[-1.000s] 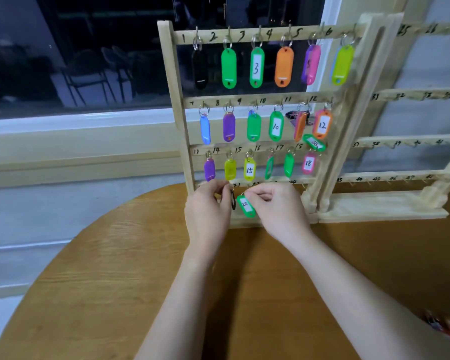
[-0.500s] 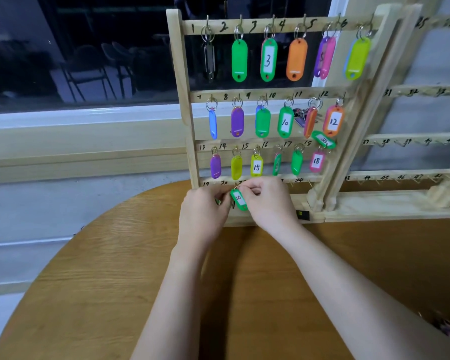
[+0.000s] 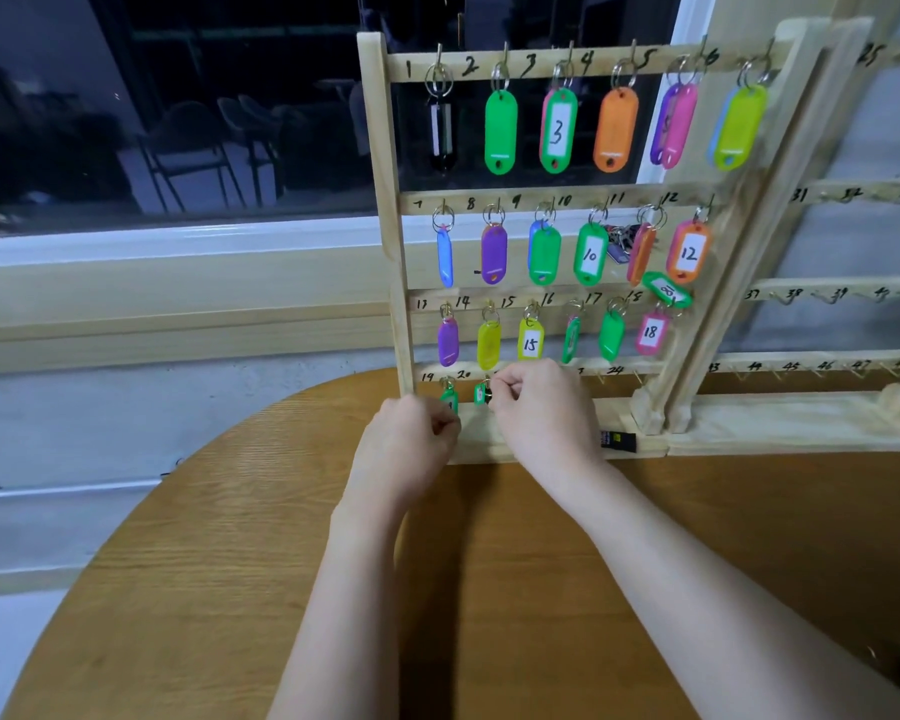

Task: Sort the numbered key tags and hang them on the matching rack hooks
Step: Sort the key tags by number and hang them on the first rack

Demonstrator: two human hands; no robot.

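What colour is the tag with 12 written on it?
Orange, with a white label; the tag hangs at the right end of the second row, seen in the head view.

The rack (image 3: 380,200) is pale wood with black handwritten numbers. The tags are green (image 3: 500,132), orange (image 3: 614,129), pink (image 3: 650,332), purple (image 3: 493,254), blue (image 3: 444,257) and yellow (image 3: 488,345). The desk (image 3: 230,563) is brown with wood grain.

Both hands (image 3: 406,439) (image 3: 544,407) raised, fingers (image 3: 505,384) curled.
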